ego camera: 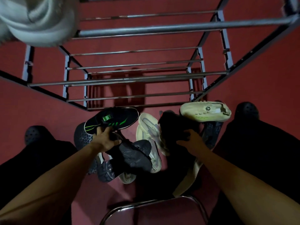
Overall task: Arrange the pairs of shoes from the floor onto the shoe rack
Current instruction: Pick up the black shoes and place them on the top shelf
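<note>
Black knit with green stripes marks the sneaker (pixel 112 119) that the left hand (pixel 103 138) grips at its heel end; its long axis runs from the hand up and to the right, the toe pointing at the lowest bars of the shoe rack (pixel 129 80). The right hand (pixel 188 140) curls over a dark shoe (pixel 176 127), too shadowed to make out its shape or how firm the hold is. Both shoes belong to the pile on the red floor (pixel 40 108), directly below the rack's front edge, so the coming move, by my judgement, is a lift forward and up, with the left hand's shoe already aligned toe-first.

Other shoes noted in the pile: a cream mesh sneaker (pixel 206 111) lying crosswise near the rack's right post, a pale ribbed sneaker (pixel 147 127) between the two hands, and a dark lugged-sole shoe (pixel 134 155) just below the left wrist. The rack is bare metal tube, its rungs open and smooth. A chrome chair frame (pixel 146 202) shows at the bottom edge.
</note>
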A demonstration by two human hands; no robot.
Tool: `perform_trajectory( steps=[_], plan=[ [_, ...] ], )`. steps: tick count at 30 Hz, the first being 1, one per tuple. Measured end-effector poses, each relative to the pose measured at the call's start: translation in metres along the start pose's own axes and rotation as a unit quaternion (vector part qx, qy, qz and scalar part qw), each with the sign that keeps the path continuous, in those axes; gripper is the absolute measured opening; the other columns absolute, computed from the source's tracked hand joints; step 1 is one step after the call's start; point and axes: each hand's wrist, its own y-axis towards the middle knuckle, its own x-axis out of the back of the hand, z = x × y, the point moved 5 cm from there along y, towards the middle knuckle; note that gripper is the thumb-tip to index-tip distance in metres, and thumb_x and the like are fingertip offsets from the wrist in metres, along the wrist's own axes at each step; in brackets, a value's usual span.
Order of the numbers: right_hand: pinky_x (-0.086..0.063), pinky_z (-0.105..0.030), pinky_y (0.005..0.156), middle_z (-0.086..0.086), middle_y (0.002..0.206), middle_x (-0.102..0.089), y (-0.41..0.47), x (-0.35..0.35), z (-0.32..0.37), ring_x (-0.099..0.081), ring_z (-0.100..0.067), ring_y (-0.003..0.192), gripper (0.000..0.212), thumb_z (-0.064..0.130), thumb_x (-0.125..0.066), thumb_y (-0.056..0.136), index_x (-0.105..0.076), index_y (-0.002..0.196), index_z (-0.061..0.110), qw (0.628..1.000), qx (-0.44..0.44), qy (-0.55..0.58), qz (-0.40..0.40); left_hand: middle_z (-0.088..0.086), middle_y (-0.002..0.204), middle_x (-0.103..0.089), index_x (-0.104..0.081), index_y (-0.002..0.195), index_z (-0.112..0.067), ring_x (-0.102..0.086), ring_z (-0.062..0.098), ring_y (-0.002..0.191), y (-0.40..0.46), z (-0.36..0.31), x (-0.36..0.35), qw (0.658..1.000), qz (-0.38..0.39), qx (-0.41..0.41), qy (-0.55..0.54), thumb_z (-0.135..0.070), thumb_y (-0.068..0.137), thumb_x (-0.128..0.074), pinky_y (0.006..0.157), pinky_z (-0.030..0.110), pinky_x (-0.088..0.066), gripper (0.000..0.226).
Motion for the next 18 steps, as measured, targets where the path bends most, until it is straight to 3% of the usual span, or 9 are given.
perform_trajectory(
  steps=[3, 5, 7, 9, 11, 14, 16, 18],
  plan=[
    [-0.050, -0.034, 0.090, -0.009, 0.116, -0.065, -0.013, 0.001, 0.015, -0.061, -0.020, 0.104, 0.048, 0.021, -0.077, 0.083, -0.060, 0.125, 0.005, 0.996, 0.028, 0.076, -0.046, 0.014, 0.141, -0.030, -0.054, 0.140, -0.028, -0.043, 0.041, 0.130, -0.004, 0.007, 0.004, 1.000, 0.029, 0.011, 0.003, -0.070, 0.083, -0.062, 0.117, 0.042, -0.035, 0.071],
    [-0.049, -0.032, 0.090, -0.006, 0.114, -0.066, -0.021, -0.001, 0.026, -0.061, -0.018, 0.104, 0.043, 0.020, -0.073, 0.087, -0.060, 0.126, 0.007, 0.990, 0.048, 0.119, -0.048, 0.010, 0.136, -0.048, -0.062, 0.128, -0.023, -0.054, 0.034, 0.121, -0.009, 0.012, 0.008, 0.999, 0.042, -0.005, -0.013, -0.066, 0.080, -0.069, 0.109, 0.039, -0.043, 0.065],
    [-0.046, -0.029, 0.089, -0.006, 0.116, -0.065, -0.028, -0.006, 0.036, -0.059, -0.016, 0.104, 0.041, 0.013, -0.070, 0.088, -0.059, 0.127, 0.007, 0.987, 0.061, 0.148, -0.024, 0.002, 0.116, -0.068, -0.068, 0.114, -0.023, -0.063, 0.025, 0.110, -0.019, 0.017, 0.012, 0.993, 0.083, -0.049, -0.067, -0.055, 0.074, -0.082, 0.100, 0.036, -0.049, 0.052],
    [-0.045, -0.029, 0.091, -0.014, 0.125, -0.064, -0.028, -0.016, 0.042, -0.059, -0.018, 0.107, 0.041, 0.004, -0.068, 0.089, -0.057, 0.128, 0.004, 0.988, 0.054, 0.147, 0.007, -0.007, 0.100, -0.075, -0.076, 0.101, -0.026, -0.069, 0.016, 0.101, -0.028, 0.020, 0.016, 0.981, 0.147, -0.099, -0.075, -0.054, 0.068, -0.086, 0.096, 0.035, -0.053, 0.044],
    [-0.044, -0.027, 0.090, -0.020, 0.128, -0.062, -0.028, -0.026, 0.047, -0.060, -0.024, 0.110, 0.038, 0.002, -0.065, 0.090, -0.057, 0.127, -0.002, 0.994, 0.044, 0.102, 0.019, -0.017, 0.086, -0.073, -0.077, 0.088, -0.028, -0.068, 0.006, 0.086, -0.048, 0.014, 0.027, 0.974, 0.178, -0.135, -0.033, -0.056, 0.070, -0.085, 0.084, 0.026, -0.052, 0.034],
    [-0.041, -0.024, 0.088, -0.018, 0.128, -0.062, -0.033, -0.032, 0.051, -0.059, -0.030, 0.116, 0.040, 0.012, -0.065, 0.092, -0.058, 0.129, -0.002, 0.998, 0.021, 0.053, 0.013, -0.017, 0.071, -0.061, -0.067, 0.075, -0.026, -0.056, 0.005, 0.070, -0.071, 0.003, 0.047, 0.966, 0.172, -0.194, -0.021, -0.044, 0.074, -0.085, 0.069, 0.023, -0.045, 0.026],
    [-0.041, -0.023, 0.083, -0.014, 0.118, -0.064, -0.042, -0.031, 0.058, -0.061, -0.030, 0.113, 0.038, 0.017, -0.063, 0.094, -0.059, 0.127, -0.001, 0.999, 0.023, 0.039, 0.020, -0.016, 0.072, -0.054, -0.057, 0.076, -0.027, -0.049, 0.006, 0.068, -0.085, -0.001, 0.059, 0.960, 0.159, -0.229, -0.022, -0.042, 0.069, -0.089, 0.067, 0.024, -0.041, 0.036],
    [-0.042, -0.025, 0.075, -0.013, 0.100, -0.064, -0.050, -0.029, 0.065, -0.065, -0.029, 0.095, 0.030, 0.017, -0.060, 0.095, -0.064, 0.118, -0.004, 0.999, 0.029, 0.030, 0.028, -0.012, 0.083, -0.054, -0.051, 0.081, -0.029, -0.048, 0.007, 0.072, -0.099, -0.003, 0.067, 0.958, 0.138, -0.252, -0.004, -0.041, 0.064, -0.091, 0.066, 0.024, -0.042, 0.045]
  ],
)
